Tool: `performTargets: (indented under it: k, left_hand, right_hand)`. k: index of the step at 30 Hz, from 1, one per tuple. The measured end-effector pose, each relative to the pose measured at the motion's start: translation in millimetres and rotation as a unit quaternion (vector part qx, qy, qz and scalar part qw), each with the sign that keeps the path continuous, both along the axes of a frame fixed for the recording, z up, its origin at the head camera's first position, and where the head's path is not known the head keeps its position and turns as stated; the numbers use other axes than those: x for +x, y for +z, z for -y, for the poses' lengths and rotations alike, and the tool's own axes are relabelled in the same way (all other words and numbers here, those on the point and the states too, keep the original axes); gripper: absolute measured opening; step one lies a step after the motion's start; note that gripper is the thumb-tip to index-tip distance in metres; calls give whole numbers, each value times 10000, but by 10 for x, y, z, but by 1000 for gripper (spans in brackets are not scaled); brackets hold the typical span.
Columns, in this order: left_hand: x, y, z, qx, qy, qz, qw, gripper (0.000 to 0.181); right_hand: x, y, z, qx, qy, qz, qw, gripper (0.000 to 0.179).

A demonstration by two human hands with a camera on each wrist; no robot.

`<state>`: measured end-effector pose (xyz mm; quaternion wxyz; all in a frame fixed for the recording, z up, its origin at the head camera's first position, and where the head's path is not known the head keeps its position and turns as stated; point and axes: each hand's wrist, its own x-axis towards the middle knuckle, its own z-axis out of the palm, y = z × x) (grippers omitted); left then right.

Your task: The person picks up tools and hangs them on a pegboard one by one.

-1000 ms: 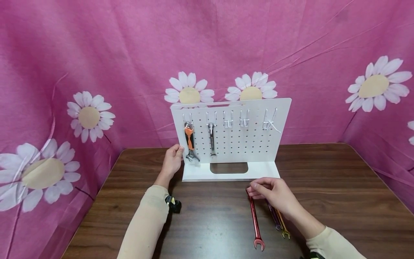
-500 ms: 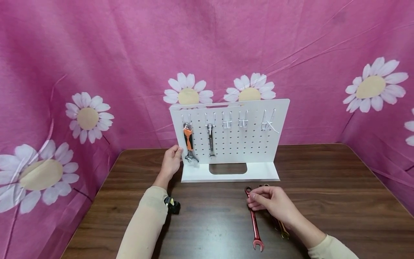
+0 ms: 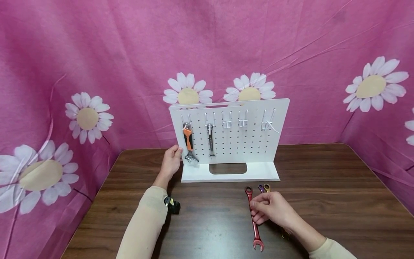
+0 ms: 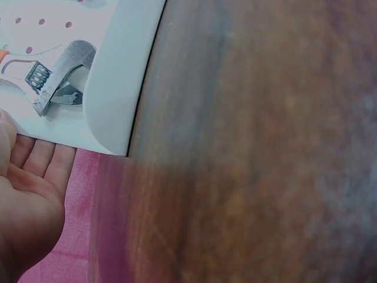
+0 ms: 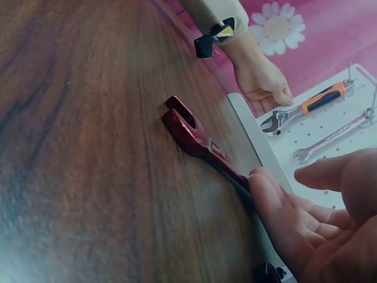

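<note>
While the left hand (image 3: 171, 160) grips the side edge of the white pegboard (image 3: 242, 144), thumb in front and the other fingers behind it, the right hand (image 3: 275, 210) touches the red wrench (image 3: 256, 232) partway along its handle. In the right wrist view the right hand's thumb is parted from its forefinger, and the fingertips meet the handle without closing round it. The red wrench is on the desk (image 3: 323, 187) in front of the board, its ring end near the white base and its forked end toward the person; whether its whole length lies flat is hard to tell. Just beside it are a purple wrench (image 3: 261, 188) and a yellow wrench (image 3: 266, 187), their ring ends showing side by side beyond the right hand, which covers most of the rest.

The pegboard stands upright on its base. From the hook at its far left hangs an adjustable wrench (image 3: 188, 138) with an orange and black handle, its head downward, close to the left hand. On the next hook hangs a slim silver wrench (image 3: 211, 138), and more wire hooks (image 3: 227, 124) line the board to the right. Pink cloth (image 3: 207, 43) printed with white daisies surrounds the desk, and a small black camera (image 3: 174, 206) is strapped at the left wrist.
</note>
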<state>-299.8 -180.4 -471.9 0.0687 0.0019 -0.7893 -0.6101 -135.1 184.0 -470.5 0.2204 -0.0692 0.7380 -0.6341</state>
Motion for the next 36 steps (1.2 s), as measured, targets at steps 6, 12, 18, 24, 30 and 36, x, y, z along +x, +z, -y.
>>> performTargets:
  k: [6,12,18,24,30,36]
  left_hand:
    - [7,-11,-4,68,-53,-96,9999,26]
    - [1,-32,-3,102,-69,-271,9996,26]
    - [-6,-31,-3,94,-67,-271,9996,26]
    - [0,-19,7,94,-106,-276,9995,27]
    - [1,-16,23,65,-113,-204,9997,27]
    - [-8,-32,40,61,-102,-168,9998,28]
  right_hand:
    - [18,-20,25,156,-8,201,9997,24]
    - [37,-41,41,533,-132,101,9984,18]
    - [44,-37,72,1233,-384,-220,9914,23]
    - [60,-8,144,1971,-638,-463,9772,28]
    - [73,29,259,2834,-804,-906,9513,27]
    - [63,39,258,2815,-664,-966,9524,24]
